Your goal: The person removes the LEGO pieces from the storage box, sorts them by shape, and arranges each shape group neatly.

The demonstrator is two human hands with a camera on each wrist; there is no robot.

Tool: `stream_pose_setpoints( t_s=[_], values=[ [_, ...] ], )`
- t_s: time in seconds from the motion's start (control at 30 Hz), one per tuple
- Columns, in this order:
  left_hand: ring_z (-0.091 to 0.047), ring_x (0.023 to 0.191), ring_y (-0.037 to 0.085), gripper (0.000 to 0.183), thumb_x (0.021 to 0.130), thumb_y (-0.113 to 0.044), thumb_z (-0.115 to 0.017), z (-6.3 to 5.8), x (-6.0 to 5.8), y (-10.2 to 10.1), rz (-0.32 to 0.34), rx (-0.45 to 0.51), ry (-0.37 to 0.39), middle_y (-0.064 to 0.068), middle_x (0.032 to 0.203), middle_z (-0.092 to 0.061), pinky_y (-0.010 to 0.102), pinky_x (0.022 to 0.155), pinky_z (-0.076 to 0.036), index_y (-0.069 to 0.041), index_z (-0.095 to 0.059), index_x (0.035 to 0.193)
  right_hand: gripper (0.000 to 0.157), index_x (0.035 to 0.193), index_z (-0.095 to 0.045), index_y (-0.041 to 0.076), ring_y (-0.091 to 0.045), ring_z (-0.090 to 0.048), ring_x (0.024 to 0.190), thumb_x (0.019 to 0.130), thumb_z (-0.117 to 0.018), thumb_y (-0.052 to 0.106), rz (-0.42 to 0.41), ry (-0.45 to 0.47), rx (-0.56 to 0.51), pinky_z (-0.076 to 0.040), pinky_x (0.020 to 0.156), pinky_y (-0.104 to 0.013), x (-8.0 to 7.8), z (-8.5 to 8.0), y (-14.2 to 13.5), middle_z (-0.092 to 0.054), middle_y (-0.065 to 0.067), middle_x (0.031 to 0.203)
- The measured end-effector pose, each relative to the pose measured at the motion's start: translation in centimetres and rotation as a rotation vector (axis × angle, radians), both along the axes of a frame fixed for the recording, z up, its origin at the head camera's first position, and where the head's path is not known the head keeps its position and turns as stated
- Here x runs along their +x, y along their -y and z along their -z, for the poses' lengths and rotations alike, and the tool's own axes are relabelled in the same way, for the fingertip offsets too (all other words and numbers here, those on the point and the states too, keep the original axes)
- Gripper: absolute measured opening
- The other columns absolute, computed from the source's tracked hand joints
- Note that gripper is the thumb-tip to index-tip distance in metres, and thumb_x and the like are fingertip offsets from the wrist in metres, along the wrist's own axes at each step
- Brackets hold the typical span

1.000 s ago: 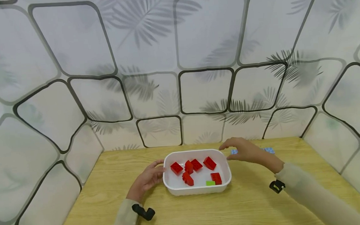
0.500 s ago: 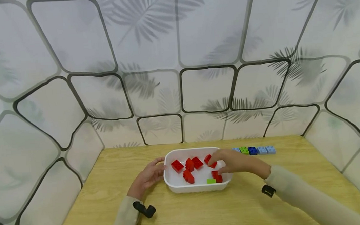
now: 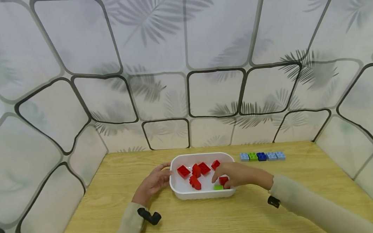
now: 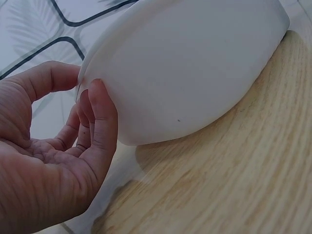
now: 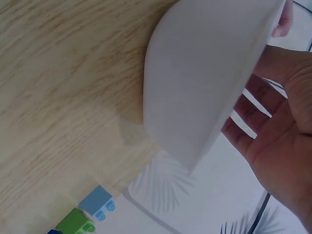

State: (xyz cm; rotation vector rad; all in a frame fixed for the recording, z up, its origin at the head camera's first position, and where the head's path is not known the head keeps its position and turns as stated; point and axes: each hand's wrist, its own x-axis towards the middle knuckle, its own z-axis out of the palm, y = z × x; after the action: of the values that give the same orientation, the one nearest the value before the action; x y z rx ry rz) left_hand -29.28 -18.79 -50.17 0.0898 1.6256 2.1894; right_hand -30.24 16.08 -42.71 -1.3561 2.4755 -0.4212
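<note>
A white plastic tub (image 3: pixel 203 196) sits on the wooden table with several red toy bricks (image 3: pixel 183 171) and a light green brick (image 3: pixel 218 187) inside. At its left end my left hand (image 3: pixel 153 183) holds the rim; in the left wrist view the fingers (image 4: pixel 103 105) lie against the outer wall. My right hand (image 3: pixel 237 173) reaches over the right rim into the tub, fingers spread apart above a red brick (image 3: pixel 223 180) near the green one. In the right wrist view the tub wall partly hides the right fingers (image 5: pixel 251 114); I see nothing gripped between them.
Right of the tub, near the table's back edge, a row of bricks stands: light blue (image 3: pixel 244 157), green (image 3: pixel 253 156), dark blue (image 3: pixel 261 156), and light blue again (image 3: pixel 275 155). A patterned curtain (image 3: pixel 213 94) borders the wooden table (image 3: pixel 185 222) at the back and sides.
My right hand has moved left and down from beside the rim into the tub, uncovering the brick row. The left hand stays at the tub's left end.
</note>
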Motion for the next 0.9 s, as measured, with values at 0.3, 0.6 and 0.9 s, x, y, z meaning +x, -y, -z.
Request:
stream_pose_setpoints(
  t_s=[0.3, 0.6, 0.9],
  values=[
    [-0.066, 0.081, 0.007, 0.035, 0.101, -0.001, -0.050, -0.1, 0.0, -0.1, -0.001, 0.006, 0.000, -0.004, 0.099, -0.070, 0.026, 0.073, -0.057, -0.005, -0.042, 0.134, 0.034, 0.112, -0.078, 0.018, -0.008, -0.064, 0.100, 0.084, -0.077, -0.002, -0.091, -0.125, 0.023, -0.055, 0.092, -0.030, -0.2, 1.4, 1.0, -0.074, 0.007, 0.109],
    [-0.066, 0.080, 0.007, 0.034, 0.101, -0.001, -0.050, 0.1, -0.1, 0.1, 0.001, 0.008, 0.000, -0.004, 0.097, -0.070, 0.026, 0.072, -0.058, -0.005, -0.042, 0.133, 0.030, 0.112, -0.077, 0.014, -0.014, -0.064, 0.104, 0.084, -0.082, 0.008, -0.034, -0.190, 0.041, -0.055, 0.095, -0.035, -0.6, 1.6, 2.3, -0.075, 0.004, 0.114],
    [-0.066, 0.084, 0.008, 0.035, 0.101, -0.001, -0.050, 0.0, 0.1, 0.0, 0.009, 0.001, -0.013, -0.005, 0.096, -0.070, 0.026, 0.075, -0.057, -0.003, -0.042, 0.134, 0.037, 0.114, -0.076, 0.014, -0.018, -0.065, 0.112, 0.080, -0.083, 0.002, -0.019, -0.197, 0.057, -0.053, 0.100, -0.036, -0.3, 1.5, 3.3, -0.075, 0.003, 0.116]
  ],
)
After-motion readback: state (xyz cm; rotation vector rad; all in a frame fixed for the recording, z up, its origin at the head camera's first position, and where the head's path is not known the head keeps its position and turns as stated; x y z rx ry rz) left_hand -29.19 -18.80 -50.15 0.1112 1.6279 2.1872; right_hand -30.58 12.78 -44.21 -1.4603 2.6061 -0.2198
